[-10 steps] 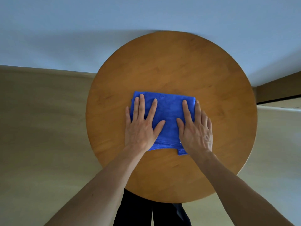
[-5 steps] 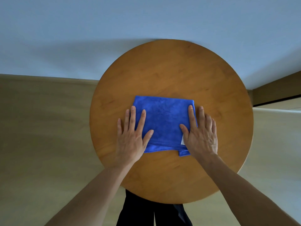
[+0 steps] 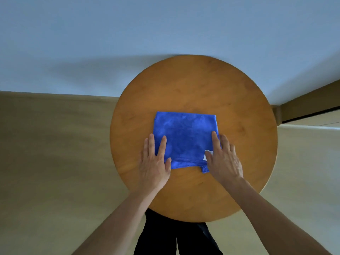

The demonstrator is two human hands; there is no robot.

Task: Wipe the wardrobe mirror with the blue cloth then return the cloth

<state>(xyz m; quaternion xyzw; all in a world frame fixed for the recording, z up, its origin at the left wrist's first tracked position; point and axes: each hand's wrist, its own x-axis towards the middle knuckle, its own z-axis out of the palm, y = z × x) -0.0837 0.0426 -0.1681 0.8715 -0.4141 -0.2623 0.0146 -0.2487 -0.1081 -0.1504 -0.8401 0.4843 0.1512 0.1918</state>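
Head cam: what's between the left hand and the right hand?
The folded blue cloth, flat on the round wooden table; left hand touches its left edge, right hand its right edge beside a white tag. Head view shows it.

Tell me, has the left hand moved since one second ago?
Yes. Against the cloth, the left hand slid back toward the table's near edge; only some fingers now touch the cloth.

one blue cloth (image 3: 185, 137), folded. one round wooden table (image 3: 193, 85). one white label (image 3: 204, 157) at the cloth's edge. two bare hands: one left hand (image 3: 154, 162) and one right hand (image 3: 223, 161). two dark trouser legs (image 3: 156, 236) at the table's near edge.
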